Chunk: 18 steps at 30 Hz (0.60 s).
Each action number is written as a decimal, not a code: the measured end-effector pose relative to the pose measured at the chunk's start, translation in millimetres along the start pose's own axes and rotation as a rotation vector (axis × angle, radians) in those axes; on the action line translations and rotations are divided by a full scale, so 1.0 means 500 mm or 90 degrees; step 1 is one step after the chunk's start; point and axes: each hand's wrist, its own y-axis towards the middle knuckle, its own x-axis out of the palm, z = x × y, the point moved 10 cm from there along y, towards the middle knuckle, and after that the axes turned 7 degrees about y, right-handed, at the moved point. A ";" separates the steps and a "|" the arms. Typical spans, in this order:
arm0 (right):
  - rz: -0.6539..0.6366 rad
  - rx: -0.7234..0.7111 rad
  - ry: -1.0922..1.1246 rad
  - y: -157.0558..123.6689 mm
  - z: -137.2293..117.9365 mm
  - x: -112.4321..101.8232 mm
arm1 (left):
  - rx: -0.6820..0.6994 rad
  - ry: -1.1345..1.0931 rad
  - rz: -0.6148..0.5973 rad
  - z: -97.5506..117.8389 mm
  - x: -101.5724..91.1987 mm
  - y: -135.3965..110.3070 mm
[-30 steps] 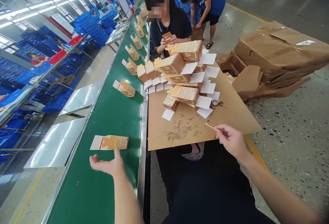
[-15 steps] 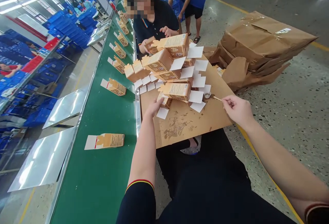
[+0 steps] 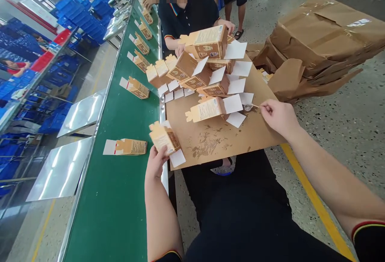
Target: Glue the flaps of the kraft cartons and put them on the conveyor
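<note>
My left hand (image 3: 157,161) is closed on a small brown printed carton (image 3: 165,139) with open flaps, at the border between the cardboard-topped table (image 3: 210,145) and the green belt. A thin stick (image 3: 255,106) is pinched in my right hand (image 3: 278,118); its tip reaches a small clear dish (image 3: 248,107) at the table's right side. Between my hands lies a heap of similar cartons, white flaps pointing right. The nearest carton of the heap (image 3: 207,109) lies on its side. Dark wet-looking smears (image 3: 207,143) mark the cardboard.
Along my left runs a green conveyor belt (image 3: 120,198) with a row of flap-open cartons (image 3: 131,147). A co-worker (image 3: 189,9) across the table touches the heap. A large brown paper-wrapped bale (image 3: 325,45) stands on the floor at right.
My left hand has drawn a carton out of the heap, toward me and left to the belt's edge. My right hand stays by the dish with the stick. The co-worker's hands have moved onto the heap.
</note>
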 end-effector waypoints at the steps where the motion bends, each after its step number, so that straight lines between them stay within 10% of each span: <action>1: 0.018 0.012 0.027 -0.027 -0.001 -0.010 | 0.015 -0.047 0.012 -0.006 0.001 -0.011; 5: 0.022 0.010 0.196 -0.150 -0.045 0.030 | 0.102 -0.176 0.005 0.002 0.073 -0.051; 10: -0.162 -0.056 0.280 -0.254 -0.151 0.236 | 0.135 -0.140 -0.018 0.016 0.174 -0.056; 18: -0.262 -0.185 0.246 -0.278 -0.200 0.392 | 0.142 -0.168 -0.017 0.015 0.178 -0.052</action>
